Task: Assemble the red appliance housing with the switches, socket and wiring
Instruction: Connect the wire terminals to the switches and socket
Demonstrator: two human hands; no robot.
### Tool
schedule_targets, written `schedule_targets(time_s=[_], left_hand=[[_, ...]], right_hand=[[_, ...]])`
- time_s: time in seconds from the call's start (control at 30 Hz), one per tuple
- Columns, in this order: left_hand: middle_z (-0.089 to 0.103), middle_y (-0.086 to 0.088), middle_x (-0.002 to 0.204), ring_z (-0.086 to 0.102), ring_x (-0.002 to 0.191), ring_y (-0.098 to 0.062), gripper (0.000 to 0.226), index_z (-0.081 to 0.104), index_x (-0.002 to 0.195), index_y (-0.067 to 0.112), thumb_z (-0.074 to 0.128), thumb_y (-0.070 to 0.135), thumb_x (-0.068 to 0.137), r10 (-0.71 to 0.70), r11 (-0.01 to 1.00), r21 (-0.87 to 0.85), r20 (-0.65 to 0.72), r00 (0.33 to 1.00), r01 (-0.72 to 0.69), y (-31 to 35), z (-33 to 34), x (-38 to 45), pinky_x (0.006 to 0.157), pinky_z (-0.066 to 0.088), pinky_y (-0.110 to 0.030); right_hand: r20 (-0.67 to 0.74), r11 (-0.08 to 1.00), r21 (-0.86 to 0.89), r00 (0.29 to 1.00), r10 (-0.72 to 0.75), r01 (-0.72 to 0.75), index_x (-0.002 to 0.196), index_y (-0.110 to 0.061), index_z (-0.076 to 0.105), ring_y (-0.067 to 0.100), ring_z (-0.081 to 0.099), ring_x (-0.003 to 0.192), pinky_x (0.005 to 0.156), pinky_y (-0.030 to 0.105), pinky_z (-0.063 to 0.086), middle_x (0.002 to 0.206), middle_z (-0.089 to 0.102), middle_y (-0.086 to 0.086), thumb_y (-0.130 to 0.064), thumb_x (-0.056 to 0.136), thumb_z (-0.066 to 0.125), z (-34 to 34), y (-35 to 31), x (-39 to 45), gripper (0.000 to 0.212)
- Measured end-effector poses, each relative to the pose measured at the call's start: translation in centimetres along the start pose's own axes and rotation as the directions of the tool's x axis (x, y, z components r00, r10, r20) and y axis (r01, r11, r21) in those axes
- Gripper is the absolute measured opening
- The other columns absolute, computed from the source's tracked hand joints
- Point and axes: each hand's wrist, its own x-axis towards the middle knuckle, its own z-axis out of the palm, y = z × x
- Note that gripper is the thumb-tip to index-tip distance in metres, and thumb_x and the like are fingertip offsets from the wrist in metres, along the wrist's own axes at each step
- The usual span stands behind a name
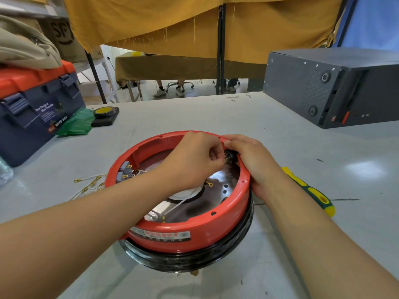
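Two hands meet at the far right of the red housing [187,225], which lies open side up near the front edge of the grey table [280,152], seated on a black ring-shaped base [194,258]. Turned that way, its inner wall and shiny metal plate [224,180] are exposed for wiring. The right hand [257,162] wraps over the rim from outside, fingers curled against the wall, apparently bracing the black socket [232,157] set there. The left hand [194,158] reaches across the interior with fingertips pinched close at the socket's terminals, probably on a small connector, though what it pinches is too small to make out. On the left inner wall sit grey switches [125,171] with brass tabs, seemingly already fitted. A white wire [181,201] crosses the plate. Loose white leads with brass terminals [90,184] lie on the table just left of the housing, within reach for later connections. A yellow-and-green screwdriver [311,193] lies just beside the right forearm.

The table is smooth, pale and faintly scuffed. At the left stands a blue toolbox with an orange lid [36,104], cloth piled on top, with a green bag [75,124] and a roll of yellow tape [105,110] near it. A dark grey computer case [323,87] lies at the far right. Behind hangs a mustard curtain [194,22]; beneath it, another draped table, chair wheels and someone's feet show.
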Motion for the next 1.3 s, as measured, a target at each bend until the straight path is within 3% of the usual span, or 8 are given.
schedule_targets(time_s=[0.2,0.37,0.7,0.87,1.07,1.3], left_hand=[[0.053,0.014,0.053,0.052,0.053,0.000,0.011,0.066,0.071,0.011,0.062,0.003,0.078,0.019,1.000,0.022,-0.006,1.000,-0.019,0.05,-0.08,-0.10,0.057,0.040,-0.011],[0.054,0.013,0.055,0.057,0.059,-0.009,0.012,0.065,0.070,0.011,0.062,0.003,0.079,0.030,0.999,0.044,-0.012,0.999,-0.029,0.19,-0.03,-0.09,0.059,0.041,-0.015],[0.053,0.014,0.056,0.053,0.057,-0.004,0.012,0.066,0.073,0.009,0.060,0.004,0.083,0.049,0.997,0.059,-0.006,0.999,-0.048,0.34,-0.05,-0.20,0.060,0.040,-0.014],[0.055,0.011,0.058,0.057,0.060,-0.011,0.012,0.067,0.074,0.007,0.060,0.005,0.083,0.058,0.996,0.068,-0.016,0.998,-0.057,0.34,0.07,-0.17,0.061,0.040,-0.016],[0.052,0.015,0.055,0.050,0.053,0.001,0.013,0.063,0.071,0.012,0.061,0.005,0.082,0.069,0.995,0.068,-0.010,0.998,-0.068,0.39,0.28,0.01,0.057,0.037,-0.012],[0.062,0.007,0.060,0.061,0.060,-0.006,0.010,0.066,0.072,0.010,0.064,0.004,0.080,-0.008,1.000,0.011,-0.008,1.000,0.008,0.18,0.28,-0.03,0.061,0.045,-0.014]], right_hand=[[0.002,1.000,-0.023,1.000,-0.001,0.001,0.100,-0.004,0.067,0.026,0.062,0.086,0.089,0.042,0.051,0.109,0.065,0.027,0.000,0.090,0.046,-0.01,0.16,0.14,0.023],[0.008,0.999,-0.043,1.000,-0.012,0.013,0.102,-0.003,0.065,0.027,0.061,0.089,0.090,0.044,0.050,0.110,0.065,0.027,-0.001,0.090,0.046,-0.04,0.17,0.21,0.023],[0.016,0.998,-0.059,1.000,-0.015,0.016,0.102,-0.003,0.065,0.028,0.062,0.090,0.092,0.045,0.049,0.110,0.064,0.027,-0.001,0.090,0.045,-0.02,0.22,0.27,0.022],[0.019,0.997,-0.076,1.000,-0.014,0.015,0.102,-0.003,0.064,0.028,0.062,0.090,0.091,0.045,0.049,0.109,0.065,0.027,-0.001,0.090,0.045,-0.04,0.17,0.27,0.022],[0.029,0.999,-0.050,1.000,-0.010,0.012,0.100,-0.002,0.063,0.027,0.059,0.083,0.085,0.044,0.049,0.097,0.063,0.023,0.000,0.089,0.044,-0.10,0.19,0.28,0.022],[0.019,0.999,-0.046,1.000,-0.011,0.012,0.099,-0.002,0.066,0.027,0.059,0.082,0.082,0.042,0.051,0.094,0.063,0.022,0.000,0.089,0.047,-0.29,0.23,0.38,0.021]])
